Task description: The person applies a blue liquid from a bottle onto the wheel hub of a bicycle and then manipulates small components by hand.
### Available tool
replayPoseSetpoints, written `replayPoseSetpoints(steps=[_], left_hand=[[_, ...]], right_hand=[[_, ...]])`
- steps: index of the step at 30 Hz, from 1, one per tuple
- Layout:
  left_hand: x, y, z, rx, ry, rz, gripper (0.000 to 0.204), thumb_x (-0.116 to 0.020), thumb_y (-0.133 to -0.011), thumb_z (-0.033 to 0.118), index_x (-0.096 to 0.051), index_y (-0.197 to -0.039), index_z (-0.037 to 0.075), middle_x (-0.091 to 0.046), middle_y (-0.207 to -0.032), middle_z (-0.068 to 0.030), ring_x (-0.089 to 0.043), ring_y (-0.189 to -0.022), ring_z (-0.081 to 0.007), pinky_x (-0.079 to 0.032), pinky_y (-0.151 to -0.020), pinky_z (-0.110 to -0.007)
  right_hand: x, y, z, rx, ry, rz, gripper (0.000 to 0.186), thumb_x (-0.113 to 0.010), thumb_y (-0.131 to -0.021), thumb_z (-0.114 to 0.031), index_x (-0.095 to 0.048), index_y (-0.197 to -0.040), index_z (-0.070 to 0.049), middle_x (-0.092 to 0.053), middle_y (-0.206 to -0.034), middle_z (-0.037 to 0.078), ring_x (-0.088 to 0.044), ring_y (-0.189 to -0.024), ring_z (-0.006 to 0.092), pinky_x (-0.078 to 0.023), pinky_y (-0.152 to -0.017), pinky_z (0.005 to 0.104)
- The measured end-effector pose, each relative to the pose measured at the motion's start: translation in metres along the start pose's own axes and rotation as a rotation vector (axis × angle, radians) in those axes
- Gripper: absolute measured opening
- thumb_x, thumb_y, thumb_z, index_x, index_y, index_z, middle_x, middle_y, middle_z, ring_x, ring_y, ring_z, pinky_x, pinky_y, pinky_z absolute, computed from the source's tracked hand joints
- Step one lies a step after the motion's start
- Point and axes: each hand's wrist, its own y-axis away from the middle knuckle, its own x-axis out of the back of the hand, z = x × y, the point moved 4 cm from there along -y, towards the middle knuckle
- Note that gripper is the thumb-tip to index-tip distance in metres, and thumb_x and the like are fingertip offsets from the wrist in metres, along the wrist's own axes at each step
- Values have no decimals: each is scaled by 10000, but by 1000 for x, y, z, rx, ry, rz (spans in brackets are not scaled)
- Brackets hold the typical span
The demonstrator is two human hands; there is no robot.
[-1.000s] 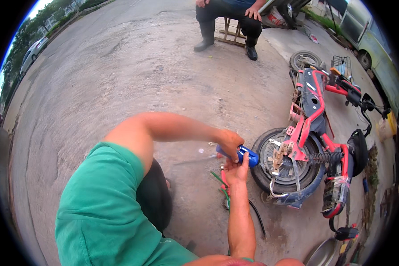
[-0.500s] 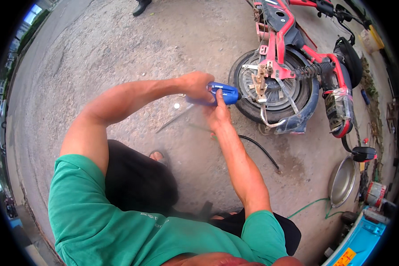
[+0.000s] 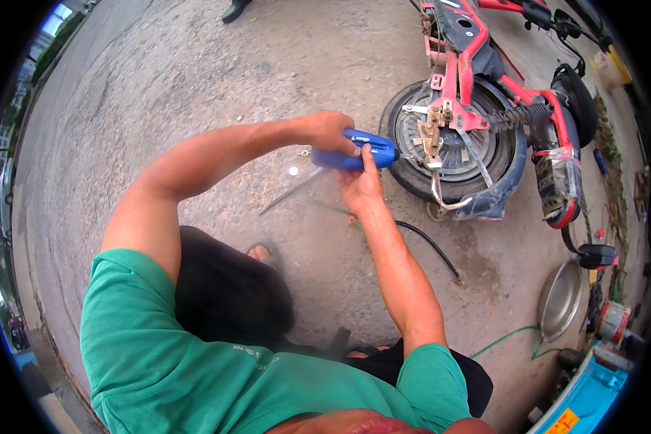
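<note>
On the ground, a thin metal rod [image 3: 289, 192] is seen. A blue handheld tool [image 3: 380, 150] is gripped at its rear by the left hand [image 3: 329, 132] and supported near its front by the right hand [image 3: 362, 188]. Its dark tip is pointed at the wheel [image 3: 452, 148] of a red scooter [image 3: 452, 79]; whether contact is made cannot be told.
</note>
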Motion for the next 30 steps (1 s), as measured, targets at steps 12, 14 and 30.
replayPoseSetpoints(steps=[12,14,30], left_hand=[[0,-1,11,-26,-137,-54,582,-693,-794,481,-650,-1105,-9,-680,-1032,-223,-663,-971,-348,-510,-837,-418],[1,-1,19,-20,-152,-75,582,-691,-787,481,-651,-1096,-11,-680,-1030,-226,-663,-969,-354,-511,-834,-420],[-13,-10,19,-118,-46,-67,476,-728,-773,376,-664,-1040,-13,-692,-957,-219,-677,-919,-338,-516,-805,-424]], right_hand=[[15,-4,-4,29,14,-21,606,-587,-897,-618,-548,-1240,-120,-633,-1081,33,-593,-947,144,-442,-711,261],[18,-7,-5,30,7,-59,605,-619,-864,-642,-568,-1208,-147,-609,-1051,10,-558,-946,144,-451,-786,304],[39,-21,0,70,-4,57,413,-622,-940,-472,-556,-1198,-157,-629,-990,-11,-591,-808,127,-449,-640,300]])
